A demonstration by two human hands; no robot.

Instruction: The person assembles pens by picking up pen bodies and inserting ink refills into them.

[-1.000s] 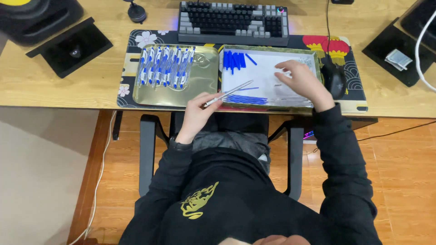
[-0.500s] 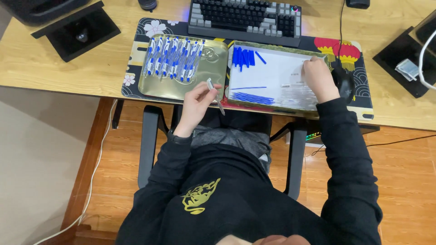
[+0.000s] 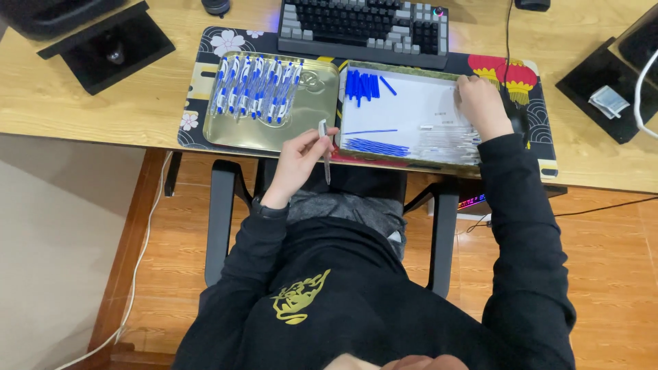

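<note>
Just left of the white-lined rectangular tray (image 3: pixel 411 103) on the wooden tabletop (image 3: pixel 103 103), the left hand (image 3: pixel 301 154) pinched a clear plastic pen barrel (image 3: pixel 324 147) — mid-assembly, seemingly — while the right hand (image 3: pixel 482 106), fingers curled, reached among that tray's parts — a part for the barrel probably.

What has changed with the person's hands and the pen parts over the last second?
The left hand drew back from the white tray toward the desk edge, now holding one clear pen barrel pointing down. The right hand slid to the tray's far right corner. The finished pens in the gold tray and the keyboard stayed put.
</note>
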